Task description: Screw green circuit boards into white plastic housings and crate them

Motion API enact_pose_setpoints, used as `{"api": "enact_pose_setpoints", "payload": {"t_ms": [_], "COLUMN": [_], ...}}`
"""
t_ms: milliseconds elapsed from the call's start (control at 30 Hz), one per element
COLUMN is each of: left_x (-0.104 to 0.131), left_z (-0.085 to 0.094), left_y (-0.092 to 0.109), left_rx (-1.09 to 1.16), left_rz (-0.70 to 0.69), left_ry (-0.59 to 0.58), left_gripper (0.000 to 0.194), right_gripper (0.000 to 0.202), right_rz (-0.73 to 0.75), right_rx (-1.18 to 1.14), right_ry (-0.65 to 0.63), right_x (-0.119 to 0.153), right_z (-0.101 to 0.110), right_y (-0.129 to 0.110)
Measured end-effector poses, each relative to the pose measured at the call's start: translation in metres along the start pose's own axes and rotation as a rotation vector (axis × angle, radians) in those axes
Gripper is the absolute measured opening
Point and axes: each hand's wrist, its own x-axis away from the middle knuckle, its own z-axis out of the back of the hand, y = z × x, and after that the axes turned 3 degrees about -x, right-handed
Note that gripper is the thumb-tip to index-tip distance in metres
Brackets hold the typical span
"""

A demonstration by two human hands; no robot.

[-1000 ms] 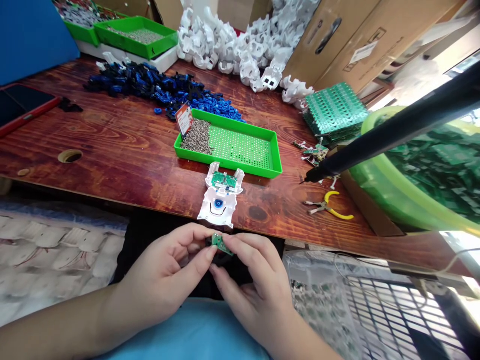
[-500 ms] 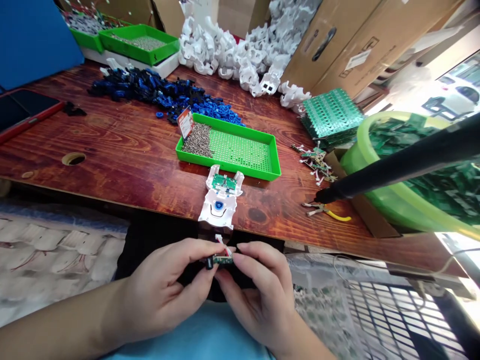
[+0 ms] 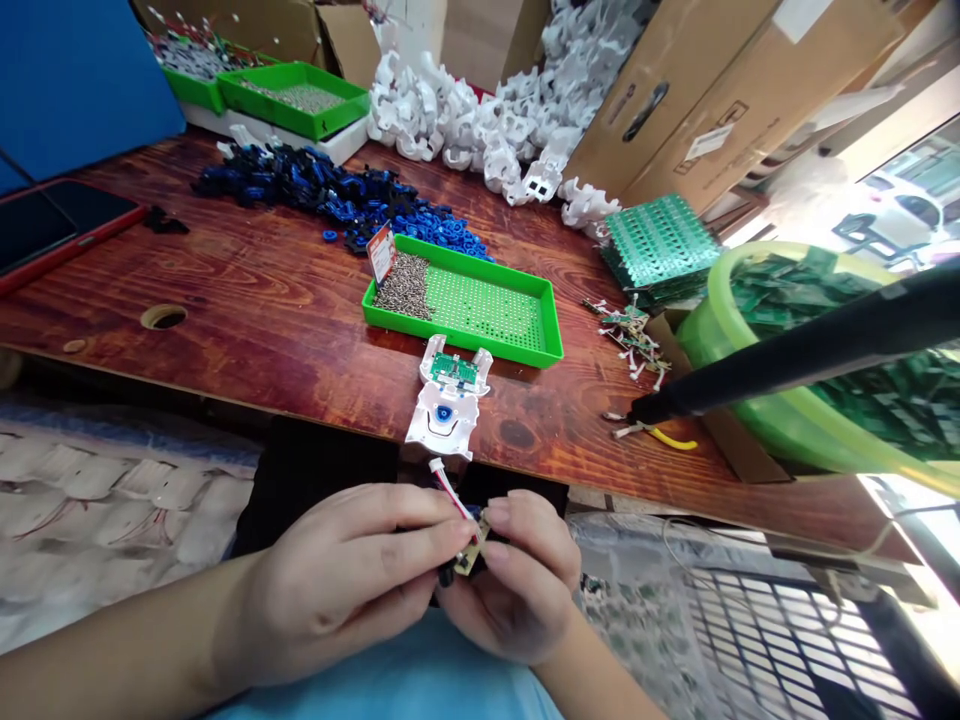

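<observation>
Two hands on one circuit board, apparently small

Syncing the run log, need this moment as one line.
left hand: on circuit board | right hand: on same board | white housing: on table, before green tray

I saw a small yellowish circuit board, thin red-and-white striped wire lead. Bright green rectangular plastic tray, dotted base. Red-brown wooden table, dark streaky grain. White moulded plastic shell, blue centre.
</observation>
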Motion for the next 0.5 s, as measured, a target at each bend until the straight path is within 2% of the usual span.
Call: {"api": "enact_pose_setpoints", "payload": {"t_ms": [100, 200, 300, 400, 500], "left_x": [0.002, 0.006, 0.012, 0.015, 0.016], "left_z": [-0.003, -0.005, -0.004, -0.003, -0.003], "left_y": [0.003, 0.004, 0.002, 0.002, 0.004], "left_rx": [0.053, 0.075, 0.079, 0.087, 0.095], "left_rz": [0.099, 0.126, 0.114, 0.113, 0.131], "left_ry": [0.08, 0.094, 0.077, 0.061, 0.057], "left_gripper": [0.056, 0.055, 0.054, 0.055, 0.055], "right_gripper": [0.021, 0.012, 0.015, 0.018, 0.018], "right_rz": [-0.124, -0.332, -0.48, -0.49, -0.441], "right_rx": [-0.146, -0.203, -0.296, -0.407, -0.412], "right_ry": [0.021, -0.121, -0.239, -0.346, -0.404], "right_x": [-0.009, -0.021, -0.029, -0.033, -0.036], "right_z": [0.006, 0.021, 0.034, 0.039, 0.04], "right_y": [-0.007, -0.008, -0.003, 0.003, 0.003]}}
